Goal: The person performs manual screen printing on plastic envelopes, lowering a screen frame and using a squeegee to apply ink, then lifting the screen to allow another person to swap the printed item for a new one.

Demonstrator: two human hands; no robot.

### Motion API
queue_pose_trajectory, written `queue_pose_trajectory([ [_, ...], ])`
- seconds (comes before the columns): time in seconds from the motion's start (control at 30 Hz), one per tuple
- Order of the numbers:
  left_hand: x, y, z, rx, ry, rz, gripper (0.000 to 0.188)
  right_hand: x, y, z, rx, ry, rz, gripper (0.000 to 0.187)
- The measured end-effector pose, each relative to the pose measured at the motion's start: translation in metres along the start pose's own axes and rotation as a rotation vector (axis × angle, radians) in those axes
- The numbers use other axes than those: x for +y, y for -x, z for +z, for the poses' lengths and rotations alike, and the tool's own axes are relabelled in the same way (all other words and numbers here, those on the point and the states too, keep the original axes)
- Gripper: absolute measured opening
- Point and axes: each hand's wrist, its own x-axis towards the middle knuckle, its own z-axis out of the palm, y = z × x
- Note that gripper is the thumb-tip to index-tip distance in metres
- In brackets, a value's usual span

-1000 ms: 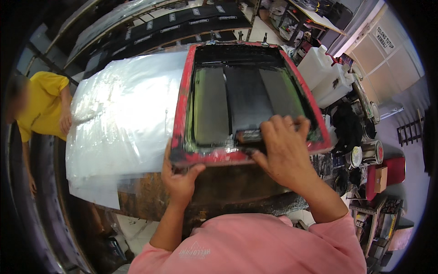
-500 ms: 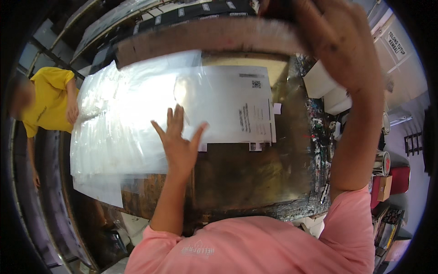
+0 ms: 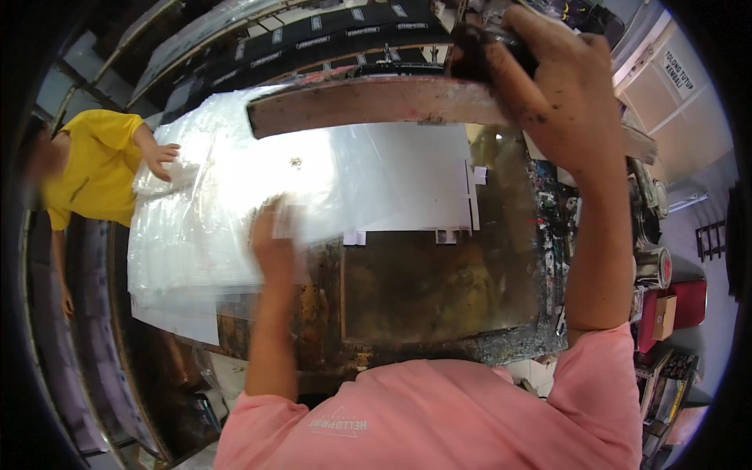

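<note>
My right hand is raised, with its fingers wrapped round a long wooden bar, which looks like the near edge of a lifted frame. A dark, ink-stained object shows at the fingers; its kind is unclear. Smeared by motion, my left hand is over clear plastic sheets at the left of the table, and its fingers cannot be made out. Small dark print marks show on the plastic close to this hand. A white sheet lies flat below the bar, with small paper tabs at its edges.
The brown, stained tabletop has an ink-spattered right edge. At left, a person in a yellow shirt reaches a hand onto the plastic. Racks with black printed items stand behind. Paint cans and a red chair are at right.
The left hand has swept left and turned blurry, and the printed plastic has shifted left off the white sheet. The wooden bar stays raised. The other person's hand has come onto the plastic.
</note>
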Motion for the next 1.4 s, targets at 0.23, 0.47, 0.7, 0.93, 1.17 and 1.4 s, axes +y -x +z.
queue_pose_trajectory([
  [0.23,0.071,0.019,0.090,-0.100,-0.298,0.191,0.018,0.001,-0.001,0.000,0.083,-0.043,-0.004,0.044],
  [0.47,0.035,0.006,0.065,-0.131,-0.139,0.209,0.013,-0.013,0.015,0.005,0.140,-0.042,0.024,0.047],
  [0.7,0.088,0.037,0.065,-0.425,-0.384,0.376,0.082,-0.004,0.005,-0.004,0.048,-0.060,0.059,0.046],
  [0.93,0.144,0.052,0.118,-0.617,-0.277,0.531,0.120,0.002,-0.005,-0.003,0.021,0.023,0.024,0.050],
  [1.17,0.155,0.071,0.124,-0.579,-0.199,0.539,0.111,-0.010,-0.012,-0.028,-0.211,-0.065,0.132,0.062],
  [1.4,0.148,0.068,0.118,-0.483,-0.088,0.585,0.094,-0.009,-0.012,-0.028,-0.089,-0.091,0.060,0.061],
])
